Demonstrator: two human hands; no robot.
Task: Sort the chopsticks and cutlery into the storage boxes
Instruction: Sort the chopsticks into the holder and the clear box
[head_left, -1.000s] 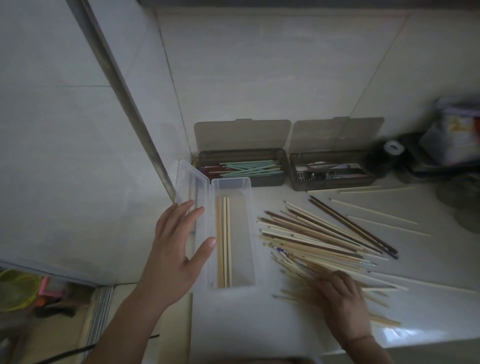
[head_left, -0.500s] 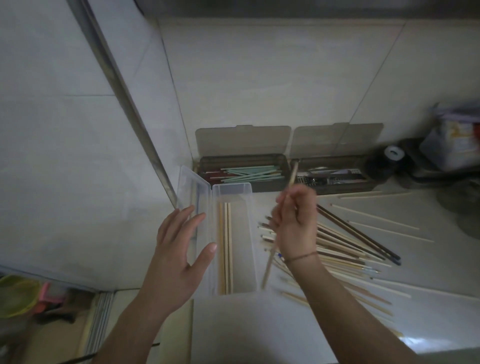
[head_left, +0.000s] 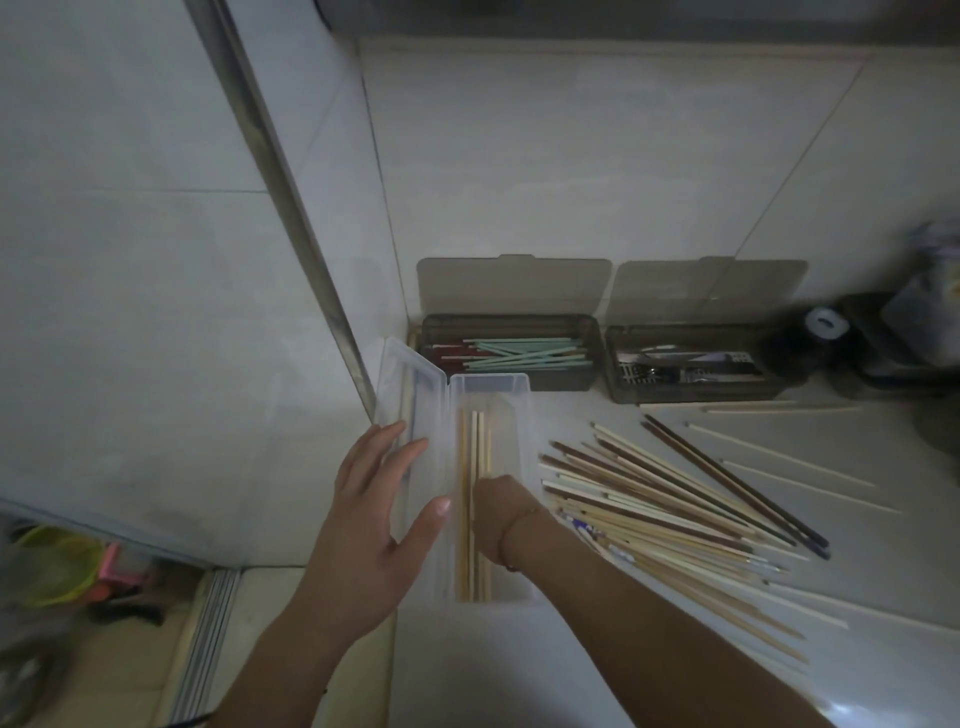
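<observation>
Your left hand (head_left: 371, 512) lies flat, fingers straight, on the open lid (head_left: 410, 410) of the clear storage box (head_left: 511, 415) at lower centre of the frame. Your right hand (head_left: 501, 512) is inside that box over the pale wooden chopsticks (head_left: 472, 447); its fingers are hidden, so its grip cannot be determined. The unsorted chopstick pile (head_left: 665, 499) lies on the counter (head_left: 883, 545) right of the box. Two smoky boxes stand at centre: one (head_left: 509, 325) holds green chopsticks (head_left: 524, 353), the other (head_left: 691, 392) cutlery (head_left: 680, 366).

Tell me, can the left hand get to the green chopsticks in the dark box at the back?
Probably yes. The left hand rests open on the clear box's lid. The green chopsticks lie just beyond in the dark box, whose lid stands open, and nothing sits between.
</observation>
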